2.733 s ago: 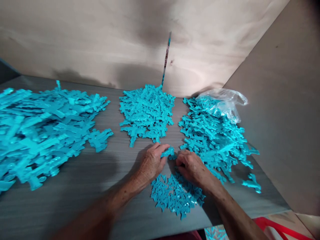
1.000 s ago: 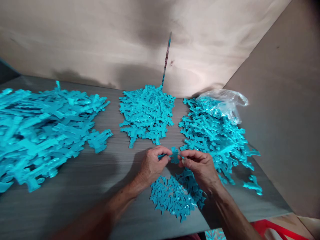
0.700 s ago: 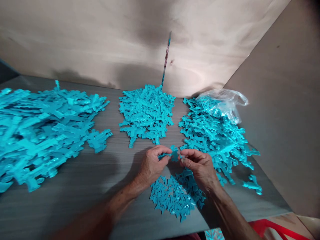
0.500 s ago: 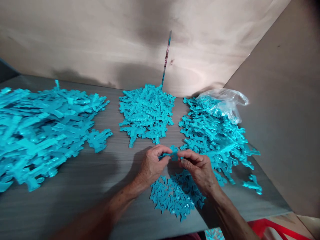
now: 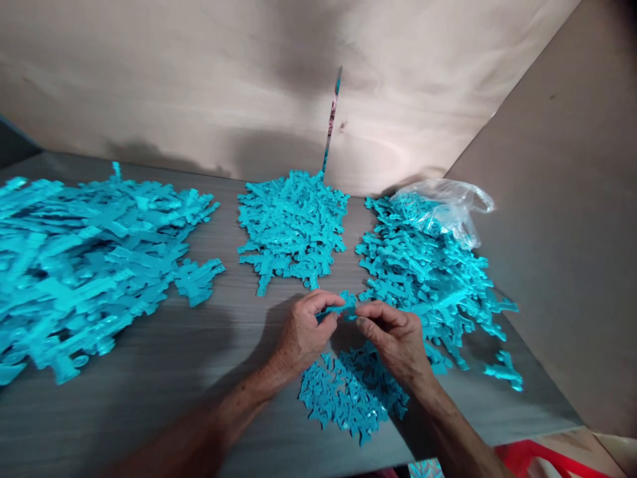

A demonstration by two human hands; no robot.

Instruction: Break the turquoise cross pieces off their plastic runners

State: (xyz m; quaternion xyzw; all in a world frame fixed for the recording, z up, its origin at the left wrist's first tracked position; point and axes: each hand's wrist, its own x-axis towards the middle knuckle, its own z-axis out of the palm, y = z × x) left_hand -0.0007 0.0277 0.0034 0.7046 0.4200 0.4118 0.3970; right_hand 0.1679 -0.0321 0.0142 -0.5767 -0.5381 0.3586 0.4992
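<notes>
Between my two hands is a small turquoise cut-out piece (image 5: 349, 300), its outline partly covered by my fingers. My left hand (image 5: 309, 325) pinches its left side between thumb and fingers. From the other side, my right hand (image 5: 391, 332) closes thumb and forefinger on its right edge. Just below my hands lies a flat cluster of small pointed turquoise pieces (image 5: 343, 392), partly in the shadow of my right arm. Beyond my fingertips stands a middle heap of turquoise pieces (image 5: 293, 222) with jagged outlines.
A large heap of long turquoise pieces (image 5: 89, 252) covers the left of the grey table (image 5: 164, 411). Another heap (image 5: 423, 265) lies right, with a clear plastic bag (image 5: 448, 206) on top. Wooden panels (image 5: 199, 79) rise behind and right. Something red (image 5: 537, 458) shows bottom right.
The small piece has shifted and tilted slightly between my fingertips. Both hands keep their hold in nearly the same place; the heaps look the same.
</notes>
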